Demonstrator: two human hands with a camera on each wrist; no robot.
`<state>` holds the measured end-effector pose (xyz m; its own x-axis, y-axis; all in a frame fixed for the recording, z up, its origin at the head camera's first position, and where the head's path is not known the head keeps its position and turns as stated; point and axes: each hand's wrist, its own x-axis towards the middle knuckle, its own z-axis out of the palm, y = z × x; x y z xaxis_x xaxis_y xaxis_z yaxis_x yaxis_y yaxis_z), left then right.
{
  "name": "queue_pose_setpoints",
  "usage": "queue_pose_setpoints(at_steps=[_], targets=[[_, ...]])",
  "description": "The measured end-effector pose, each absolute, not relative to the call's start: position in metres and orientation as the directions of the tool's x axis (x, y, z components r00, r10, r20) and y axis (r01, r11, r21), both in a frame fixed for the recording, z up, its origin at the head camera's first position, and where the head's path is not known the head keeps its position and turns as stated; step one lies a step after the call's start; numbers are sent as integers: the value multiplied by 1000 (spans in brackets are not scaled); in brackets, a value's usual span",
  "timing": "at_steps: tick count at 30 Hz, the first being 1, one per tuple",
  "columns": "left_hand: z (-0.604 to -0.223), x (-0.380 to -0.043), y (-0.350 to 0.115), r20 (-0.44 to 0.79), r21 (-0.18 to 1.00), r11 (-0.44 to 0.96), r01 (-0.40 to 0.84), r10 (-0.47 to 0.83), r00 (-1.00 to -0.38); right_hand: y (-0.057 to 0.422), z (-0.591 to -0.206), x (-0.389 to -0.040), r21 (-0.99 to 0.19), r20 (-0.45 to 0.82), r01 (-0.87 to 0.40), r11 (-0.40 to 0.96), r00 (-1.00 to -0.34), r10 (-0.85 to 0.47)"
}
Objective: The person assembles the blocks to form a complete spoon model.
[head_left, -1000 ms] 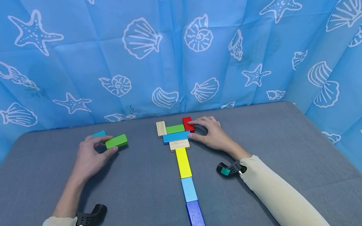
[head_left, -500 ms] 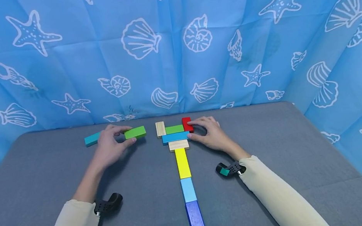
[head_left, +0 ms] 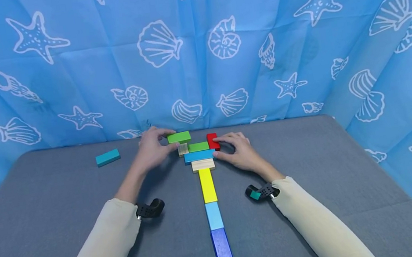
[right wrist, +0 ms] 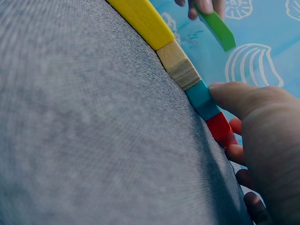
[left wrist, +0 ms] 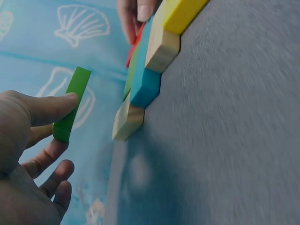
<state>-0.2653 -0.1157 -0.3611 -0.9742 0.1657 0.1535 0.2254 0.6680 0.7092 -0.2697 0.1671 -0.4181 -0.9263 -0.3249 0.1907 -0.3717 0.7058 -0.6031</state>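
My left hand (head_left: pixel 153 147) pinches a green block (head_left: pixel 179 137) between thumb and fingers. In the head view it overlaps the far end of an upright-lying plain wooden block (head_left: pixel 183 150); the left wrist view shows the green block (left wrist: pixel 72 104) raised above the row. My right hand (head_left: pixel 238 150) stays at the row's right end, fingers curled at the red block (head_left: pixel 212 141) and thumb tip against the end of the long blue block (head_left: pixel 199 156). Between the plain wooden and red blocks lies another green block (head_left: pixel 198 147).
Below the blue block, a crosswise plain wooden block (head_left: pixel 203 165), a yellow block (head_left: pixel 207 185), a light blue block (head_left: pixel 214 215) and a dark blue block (head_left: pixel 222 246) run toward me. A teal block (head_left: pixel 108 157) lies far left. A blue curtain (head_left: pixel 199 80) hangs behind the grey table (head_left: pixel 296 168).
My left hand has carried the green block rightward and slightly away, from beside the teal block to the top of the row. My right hand stays in place.
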Motion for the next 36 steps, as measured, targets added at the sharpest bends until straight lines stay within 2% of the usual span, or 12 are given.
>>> queue_pose_setpoints(at_steps=[9, 16, 36], targets=[[-363, -278, -85, 105, 694, 691, 201, 179, -978, 167, -417, -269, -604, 183, -367, 708, -928, -325], [-370, -286, -69, 74, 664, 732, 153, 139, -988, 167, -417, -269, -603, 185, -374, 704, -925, -332], [-376, -291, -57, 55, 604, 787, 128, 119, -991, 167, -417, -269, -609, 191, -379, 696, -923, -335]])
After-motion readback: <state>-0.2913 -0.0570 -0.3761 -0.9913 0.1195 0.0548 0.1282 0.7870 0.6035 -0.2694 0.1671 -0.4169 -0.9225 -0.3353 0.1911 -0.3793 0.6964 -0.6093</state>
